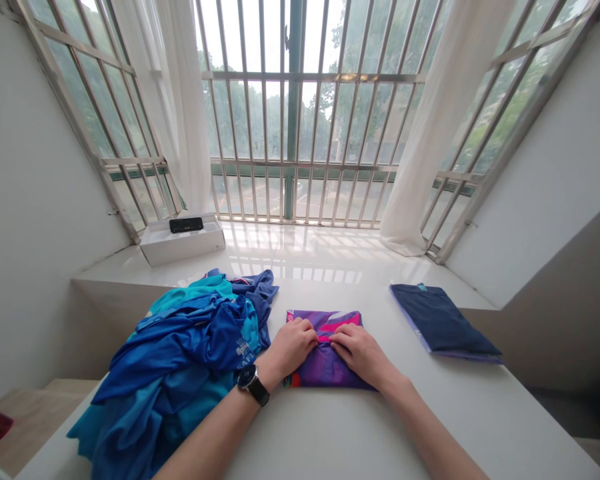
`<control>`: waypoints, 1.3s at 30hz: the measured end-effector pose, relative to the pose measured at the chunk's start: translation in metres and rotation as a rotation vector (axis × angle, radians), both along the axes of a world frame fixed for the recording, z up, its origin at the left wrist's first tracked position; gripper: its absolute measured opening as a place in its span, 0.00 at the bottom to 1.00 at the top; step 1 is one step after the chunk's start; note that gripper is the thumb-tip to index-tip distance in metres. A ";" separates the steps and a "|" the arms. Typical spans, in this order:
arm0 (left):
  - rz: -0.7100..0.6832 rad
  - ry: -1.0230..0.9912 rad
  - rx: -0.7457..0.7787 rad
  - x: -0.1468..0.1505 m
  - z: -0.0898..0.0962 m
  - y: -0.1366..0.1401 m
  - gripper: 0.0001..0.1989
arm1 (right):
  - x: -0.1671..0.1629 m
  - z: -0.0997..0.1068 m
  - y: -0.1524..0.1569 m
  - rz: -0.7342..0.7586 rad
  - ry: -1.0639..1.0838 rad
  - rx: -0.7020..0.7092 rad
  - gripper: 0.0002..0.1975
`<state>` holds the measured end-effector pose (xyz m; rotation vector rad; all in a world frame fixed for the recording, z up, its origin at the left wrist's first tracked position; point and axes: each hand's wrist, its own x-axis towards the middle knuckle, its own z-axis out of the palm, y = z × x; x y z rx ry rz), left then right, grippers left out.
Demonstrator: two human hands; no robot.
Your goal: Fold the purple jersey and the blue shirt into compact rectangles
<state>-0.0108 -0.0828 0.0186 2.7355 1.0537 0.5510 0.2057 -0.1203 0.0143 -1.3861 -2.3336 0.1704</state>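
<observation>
A purple and pink shirt (325, 370) lies folded into a flat rectangle on the white table, in front of me. My left hand (294, 347) rests on its left half, fingers curled and pinching the fabric near the pink band. From the other side, my right hand (360, 350) pinches the same area, its fingertips close to those of the left. A black watch is on my left wrist. Just left of that hand is a loose heap of blue and teal clothes (180, 347). What lies under my palms is hidden.
Folded dark navy clothes (445, 320) lie in a flat stack on the right of the table (300, 440). On the sill stands a white box (183, 243) with a black phone (186, 225) on top. Barred windows and white curtains (425, 133) close off the far side.
</observation>
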 end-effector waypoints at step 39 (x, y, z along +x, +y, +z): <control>-0.200 0.116 0.005 0.020 0.010 -0.034 0.11 | 0.005 -0.005 0.002 -0.341 -0.106 -0.062 0.13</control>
